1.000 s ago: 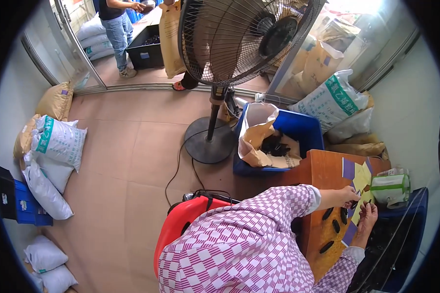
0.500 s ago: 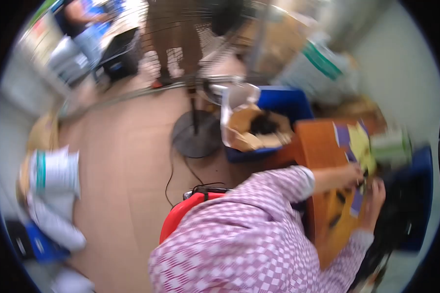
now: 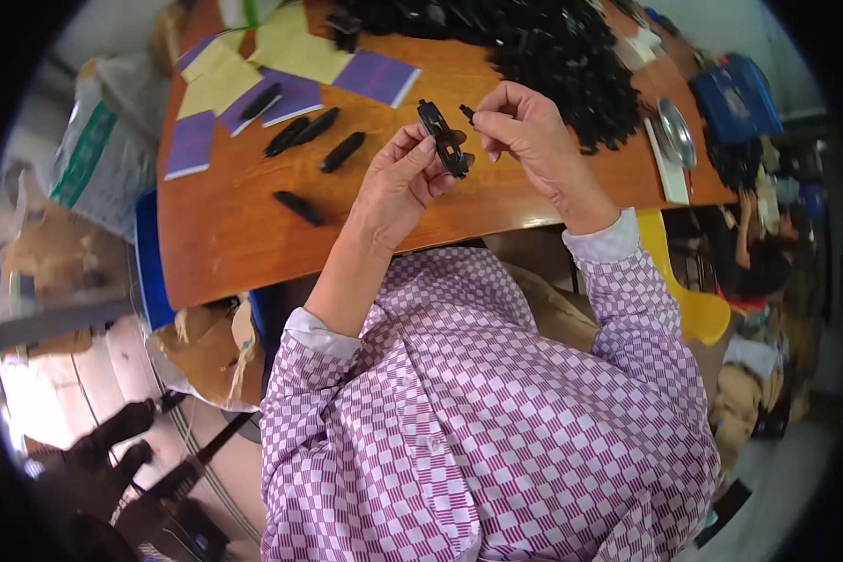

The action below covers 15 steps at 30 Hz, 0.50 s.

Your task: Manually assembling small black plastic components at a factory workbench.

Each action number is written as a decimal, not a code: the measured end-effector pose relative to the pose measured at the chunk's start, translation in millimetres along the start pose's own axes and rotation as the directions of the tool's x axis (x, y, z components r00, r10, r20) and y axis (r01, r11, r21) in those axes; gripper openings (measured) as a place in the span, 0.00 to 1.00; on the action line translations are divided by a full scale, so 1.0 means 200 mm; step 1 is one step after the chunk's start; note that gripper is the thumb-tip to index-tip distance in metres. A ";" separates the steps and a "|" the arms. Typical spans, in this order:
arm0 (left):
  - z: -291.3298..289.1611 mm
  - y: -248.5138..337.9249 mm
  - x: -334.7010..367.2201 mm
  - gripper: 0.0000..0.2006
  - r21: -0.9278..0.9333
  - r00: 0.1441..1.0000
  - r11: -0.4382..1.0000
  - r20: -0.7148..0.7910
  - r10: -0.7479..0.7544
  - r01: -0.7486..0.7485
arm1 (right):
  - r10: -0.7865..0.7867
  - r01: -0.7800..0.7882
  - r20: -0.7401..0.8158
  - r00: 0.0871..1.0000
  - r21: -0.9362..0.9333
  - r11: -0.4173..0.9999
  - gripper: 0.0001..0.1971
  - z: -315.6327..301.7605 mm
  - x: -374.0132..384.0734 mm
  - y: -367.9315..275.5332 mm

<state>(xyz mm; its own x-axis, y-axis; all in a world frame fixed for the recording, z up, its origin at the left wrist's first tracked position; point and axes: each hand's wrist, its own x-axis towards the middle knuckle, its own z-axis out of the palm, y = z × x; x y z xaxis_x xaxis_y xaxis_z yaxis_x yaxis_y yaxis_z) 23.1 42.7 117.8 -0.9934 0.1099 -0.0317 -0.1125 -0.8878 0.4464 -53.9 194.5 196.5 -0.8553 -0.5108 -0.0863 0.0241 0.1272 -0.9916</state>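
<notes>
Above the near part of a wooden table [image 3: 225, 239], my left hand [image 3: 393, 192] is closed around a long, narrow black plastic part [image 3: 443, 140] with openings along its middle. Close to its right, my right hand [image 3: 539, 140] pinches a small black piece [image 3: 467, 113] between thumb and fingers. The two black pieces are apart. Several elongated black parts [image 3: 343, 152] lie loose on the table to the left of my hands. Beyond my hands a large heap of black plastic parts [image 3: 557, 56] covers the far middle and right.
Purple-and-yellow cards [image 3: 377, 77] lie at the table's far left. A round metal dish [image 3: 676, 133] and a white strip [image 3: 663, 164] are at the right. Beyond the table's edges stand a blue bin [image 3: 736, 98], a white sack [image 3: 112, 159] and a yellow chair [image 3: 698, 314].
My view has swung from the floor and room round to the table, which now lies in front of me. My hands, earlier low over the tabletop and blurred, are now raised and apart.
</notes>
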 end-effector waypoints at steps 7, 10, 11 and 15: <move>0.01 -0.14 0.15 0.05 -0.007 0.992 0.992 -0.001 -0.125 0.125 | 0.026 -0.043 -0.131 0.991 -0.127 0.991 0.02 -0.12 -0.09 0.06; 0.00 -0.17 0.22 0.04 0.019 0.989 0.989 -0.022 -0.146 0.146 | -0.033 -0.005 -0.205 0.978 -0.180 0.984 0.02 -0.15 -0.06 0.13; -0.01 -0.18 0.24 0.04 0.017 0.987 0.988 -0.029 -0.156 0.156 | 0.023 -0.020 -0.200 0.979 0.015 1.000 0.02 -0.15 -0.05 0.15; -0.04 -0.19 0.34 0.05 0.097 0.989 0.985 -0.044 -0.140 0.144 | 0.136 -0.069 -0.195 0.971 0.316 0.946 0.02 -0.17 0.01 0.25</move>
<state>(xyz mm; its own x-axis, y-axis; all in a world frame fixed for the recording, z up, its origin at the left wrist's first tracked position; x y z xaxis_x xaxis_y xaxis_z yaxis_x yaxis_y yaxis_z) -39.9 80.3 90.7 -0.9678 0.2134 -0.1333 -0.2516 -0.8149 0.5221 -72.8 229.0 149.7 -0.9286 -0.3126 -0.2000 0.2456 -0.1133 -0.9627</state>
